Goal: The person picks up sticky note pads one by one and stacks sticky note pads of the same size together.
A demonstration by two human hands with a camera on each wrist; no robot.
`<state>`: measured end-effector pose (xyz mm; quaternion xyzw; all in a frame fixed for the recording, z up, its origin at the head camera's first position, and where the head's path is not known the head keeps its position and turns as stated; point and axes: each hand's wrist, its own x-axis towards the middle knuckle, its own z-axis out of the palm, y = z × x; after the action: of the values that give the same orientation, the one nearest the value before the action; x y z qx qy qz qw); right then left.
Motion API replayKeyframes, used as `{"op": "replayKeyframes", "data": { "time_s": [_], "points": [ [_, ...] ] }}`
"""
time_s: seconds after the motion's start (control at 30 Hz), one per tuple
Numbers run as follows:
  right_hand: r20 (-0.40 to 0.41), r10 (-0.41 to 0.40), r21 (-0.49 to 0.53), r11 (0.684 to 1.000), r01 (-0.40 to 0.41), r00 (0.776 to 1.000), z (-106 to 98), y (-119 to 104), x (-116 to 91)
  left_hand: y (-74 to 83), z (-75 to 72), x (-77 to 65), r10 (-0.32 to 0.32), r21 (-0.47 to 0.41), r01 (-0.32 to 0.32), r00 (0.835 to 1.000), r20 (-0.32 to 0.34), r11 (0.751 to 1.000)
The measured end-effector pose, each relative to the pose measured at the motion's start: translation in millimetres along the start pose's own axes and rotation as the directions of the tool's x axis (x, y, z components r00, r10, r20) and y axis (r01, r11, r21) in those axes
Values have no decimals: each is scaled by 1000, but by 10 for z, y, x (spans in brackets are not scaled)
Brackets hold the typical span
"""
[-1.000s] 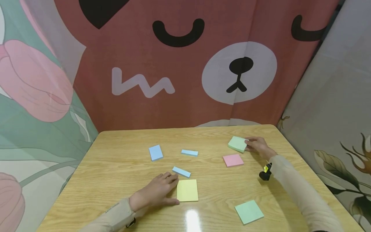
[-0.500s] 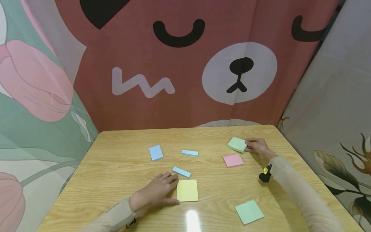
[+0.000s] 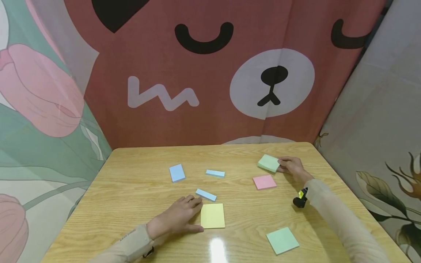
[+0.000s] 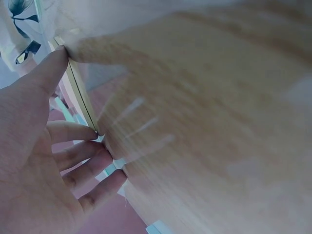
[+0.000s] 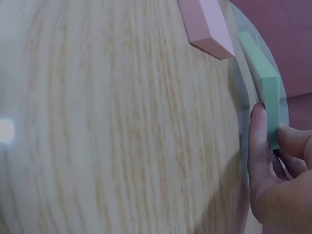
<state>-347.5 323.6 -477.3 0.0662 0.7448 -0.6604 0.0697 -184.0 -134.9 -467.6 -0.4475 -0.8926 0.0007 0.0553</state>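
Observation:
My left hand point(image 3: 177, 217) lies at the left edge of a yellow sticky note pad point(image 3: 212, 216). Thumb and index fingertips sit at the two ends of that edge; the left wrist view shows the yellow pad point(image 4: 83, 92) spanning between them, with the other fingers spread past it. Just beyond the fingertips is a narrow light-blue sticky note strip point(image 3: 206, 195). At the back right, my right hand point(image 3: 292, 168) pinches a corner of a thick light-green sticky note pad point(image 3: 268, 163) between thumb and fingers. In the right wrist view this green pad point(image 5: 265, 87) stands tilted.
A pink pad point(image 3: 264, 182) lies just in front of the right hand's pad. Another green pad point(image 3: 283, 240) is at the front right. A blue pad point(image 3: 177, 173) and a second light-blue strip point(image 3: 215, 173) lie toward the back. Printed curtains point(image 3: 210, 124) rise behind the wooden table point(image 3: 138, 182).
The green pad in my right hand has shifted very slightly left. My left hand and the other pads stay where they were.

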Motion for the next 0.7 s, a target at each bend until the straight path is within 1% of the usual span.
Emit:
{"op": "replayKeyframes", "data": {
  "time_s": [0.13, 0.4, 0.53, 0.7],
  "points": [
    [-6, -11, 28, 1000, 11, 1000, 8, -20, 1, -6, 3, -2, 3, 7, -3, 1000, -6, 1000],
    [35, -43, 23, 999, 42, 998, 8, -57, -69, -5, 0, -3, 5, 9, -5, 1000, 1, 1000],
    [54, -45, 30, 999, 43, 998, 5, -64, -90, -2, -5, -4, 2, 5, -2, 1000, 5, 1000],
    [58, -38, 47, 998, 35, 998, -9, -72, -97, -1, -3, -3, 1, -1, -1, 1000, 7, 1000]
  ]
}}
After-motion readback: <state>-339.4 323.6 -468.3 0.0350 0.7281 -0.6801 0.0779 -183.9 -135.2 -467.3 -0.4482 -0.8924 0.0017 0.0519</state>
